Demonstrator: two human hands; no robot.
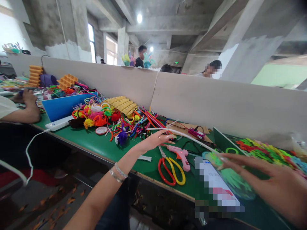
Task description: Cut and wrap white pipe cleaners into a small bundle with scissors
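Note:
A long white pipe cleaner (189, 136) stretches in a shallow arc between my hands. My right hand (271, 179) pinches its right end between thumb and fingers. Its left part passes along the upper side of my left hand (157, 141), whose fingers are stretched out; I see no firm grip there. Below my left hand lie scissors (170, 171) with one red and one yellow handle, beside a pink glue gun (179, 156). Under my right hand are a phone (219, 185), blurred out, and a pale green bundle (236, 182), partly hidden by the hand.
Colourful pipe cleaners and pompoms (100, 118) are heaped at the left beside a blue board (69, 107) and white power strip (59, 124). More coloured pieces (266, 151) lie at the right. A low partition (203, 95) backs the green table (115, 153). A co-worker's hand (30, 100) is far left.

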